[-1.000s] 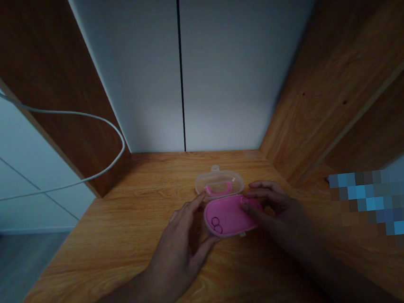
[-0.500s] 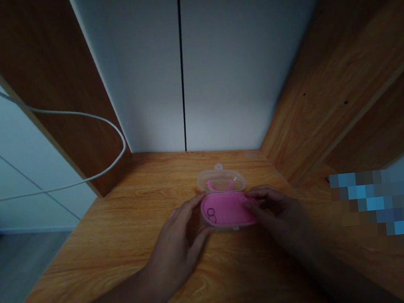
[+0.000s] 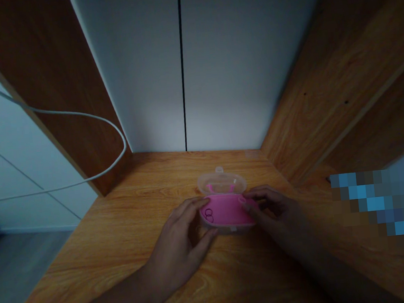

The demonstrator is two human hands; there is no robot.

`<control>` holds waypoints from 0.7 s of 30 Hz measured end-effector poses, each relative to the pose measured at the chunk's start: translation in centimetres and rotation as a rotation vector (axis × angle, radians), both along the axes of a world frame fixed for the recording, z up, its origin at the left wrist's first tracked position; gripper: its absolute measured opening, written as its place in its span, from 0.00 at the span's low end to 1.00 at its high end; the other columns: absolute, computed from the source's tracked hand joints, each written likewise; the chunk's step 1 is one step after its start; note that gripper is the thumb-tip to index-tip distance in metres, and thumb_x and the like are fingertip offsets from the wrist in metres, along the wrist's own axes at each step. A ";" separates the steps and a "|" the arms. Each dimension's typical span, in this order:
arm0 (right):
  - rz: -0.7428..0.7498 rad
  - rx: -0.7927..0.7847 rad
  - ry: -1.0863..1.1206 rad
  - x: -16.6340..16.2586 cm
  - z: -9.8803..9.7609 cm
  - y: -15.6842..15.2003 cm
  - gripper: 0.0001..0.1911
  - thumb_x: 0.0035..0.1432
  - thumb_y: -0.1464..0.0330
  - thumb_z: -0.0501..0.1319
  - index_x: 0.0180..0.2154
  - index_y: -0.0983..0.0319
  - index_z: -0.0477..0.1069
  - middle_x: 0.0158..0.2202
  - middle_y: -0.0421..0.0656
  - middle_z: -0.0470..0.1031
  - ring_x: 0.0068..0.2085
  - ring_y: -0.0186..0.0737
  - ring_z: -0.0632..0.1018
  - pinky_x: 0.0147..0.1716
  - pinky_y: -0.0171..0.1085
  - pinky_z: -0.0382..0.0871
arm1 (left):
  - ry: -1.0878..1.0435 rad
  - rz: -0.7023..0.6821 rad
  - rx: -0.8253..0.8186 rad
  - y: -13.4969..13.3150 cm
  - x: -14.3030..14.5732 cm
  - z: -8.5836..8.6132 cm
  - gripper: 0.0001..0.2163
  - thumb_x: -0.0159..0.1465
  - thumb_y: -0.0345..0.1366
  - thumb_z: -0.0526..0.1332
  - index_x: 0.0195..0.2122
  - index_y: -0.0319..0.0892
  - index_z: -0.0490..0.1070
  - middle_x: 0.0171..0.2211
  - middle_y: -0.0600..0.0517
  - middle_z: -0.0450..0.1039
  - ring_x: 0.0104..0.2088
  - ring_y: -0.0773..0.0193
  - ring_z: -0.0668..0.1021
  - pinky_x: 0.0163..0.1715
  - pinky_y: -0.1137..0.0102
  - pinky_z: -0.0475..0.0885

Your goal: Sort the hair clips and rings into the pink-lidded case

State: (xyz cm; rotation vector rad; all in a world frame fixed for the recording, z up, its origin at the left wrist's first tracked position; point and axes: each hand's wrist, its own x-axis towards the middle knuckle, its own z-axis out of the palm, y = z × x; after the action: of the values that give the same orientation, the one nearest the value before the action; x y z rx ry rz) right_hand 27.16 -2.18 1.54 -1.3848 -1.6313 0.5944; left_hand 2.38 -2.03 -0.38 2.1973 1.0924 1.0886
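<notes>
A small oval pink case lies open on the wooden desk, its clear lid hinged up at the far side. Two small dark rings sit inside the pink tray at its left end. My left hand cups the case's left end, index finger along the far rim and thumb at the near rim. At the right end, my right hand grips the case with curled fingers.
A white wall with a dark vertical seam closes the back of the desk. Wooden panels rise on the left and right. A white cable loops across the left panel. A blurred patch sits at the right.
The case has been drawn slightly nearer the wall and flattened, and the clear lid has tilted up more. Both hands stayed on the case's ends.
</notes>
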 end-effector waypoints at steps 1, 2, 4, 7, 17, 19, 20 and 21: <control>0.011 0.006 -0.017 0.0 0.0 -0.1 0.11 0.59 0.57 0.66 0.39 0.56 0.77 0.42 0.44 0.77 0.40 0.42 0.78 0.38 0.41 0.75 | -0.001 -0.006 -0.011 0.0 0.0 0.1 0.23 0.63 0.33 0.65 0.59 0.48 0.64 0.57 0.47 0.71 0.56 0.54 0.74 0.57 0.53 0.71; 0.025 0.015 -0.031 -0.1 0.1 -0.2 0.11 0.59 0.58 0.66 0.39 0.56 0.77 0.42 0.44 0.76 0.40 0.42 0.78 0.39 0.41 0.75 | -0.005 -0.013 -0.019 0.0 0.0 0.3 0.21 0.64 0.34 0.65 0.58 0.48 0.65 0.56 0.47 0.71 0.56 0.54 0.74 0.57 0.53 0.71; 0.055 0.038 -0.048 -0.1 0.2 -0.3 0.10 0.58 0.60 0.66 0.40 0.56 0.77 0.43 0.44 0.76 0.42 0.43 0.78 0.39 0.41 0.75 | -0.012 -0.025 -0.028 0.0 0.0 0.5 0.19 0.64 0.34 0.65 0.56 0.48 0.66 0.55 0.47 0.71 0.56 0.55 0.74 0.57 0.53 0.70; 0.074 0.051 -0.062 -0.2 0.4 -0.4 0.09 0.57 0.61 0.67 0.40 0.56 0.77 0.43 0.44 0.75 0.43 0.44 0.78 0.40 0.42 0.75 | -0.025 -0.036 -0.041 -0.1 0.0 0.6 0.16 0.64 0.33 0.64 0.53 0.48 0.68 0.55 0.47 0.71 0.56 0.55 0.73 0.57 0.54 0.70; 0.173 0.152 -0.128 -0.6 1.0 -0.9 0.26 0.49 0.60 0.73 0.50 0.53 0.72 0.52 0.46 0.72 0.53 0.51 0.75 0.50 0.49 0.74 | -0.099 -0.068 -0.104 -0.1 0.0 0.4 0.12 0.64 0.28 0.63 0.48 0.48 0.70 0.54 0.49 0.70 0.55 0.56 0.73 0.56 0.57 0.69; 0.200 0.168 -0.175 -0.7 1.1 -1.0 0.31 0.47 0.61 0.75 0.53 0.53 0.69 0.53 0.47 0.71 0.55 0.52 0.73 0.53 0.51 0.72 | -0.116 -0.074 -0.108 0.0 0.1 0.4 0.13 0.64 0.28 0.63 0.48 0.48 0.71 0.55 0.49 0.70 0.56 0.56 0.73 0.57 0.57 0.69; 0.210 0.172 -0.199 -0.8 1.0 -1.0 0.33 0.47 0.61 0.74 0.54 0.52 0.68 0.54 0.46 0.70 0.56 0.52 0.73 0.55 0.52 0.71 | -0.125 -0.077 -0.110 0.0 0.1 0.3 0.12 0.64 0.28 0.63 0.48 0.48 0.71 0.55 0.49 0.70 0.56 0.56 0.73 0.57 0.57 0.69; 0.217 0.173 -0.219 -0.8 1.0 -1.0 0.33 0.48 0.62 0.74 0.55 0.52 0.67 0.54 0.46 0.70 0.57 0.52 0.72 0.57 0.53 0.69 | -0.132 -0.079 -0.111 0.0 0.1 0.3 0.12 0.64 0.28 0.63 0.48 0.48 0.71 0.55 0.49 0.70 0.56 0.56 0.73 0.57 0.57 0.69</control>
State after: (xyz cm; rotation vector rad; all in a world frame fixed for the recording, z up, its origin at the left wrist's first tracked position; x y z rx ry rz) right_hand 26.35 -3.22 2.55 -1.1873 -1.9773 0.4236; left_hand 2.45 -2.03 -0.08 2.0341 0.9771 1.0949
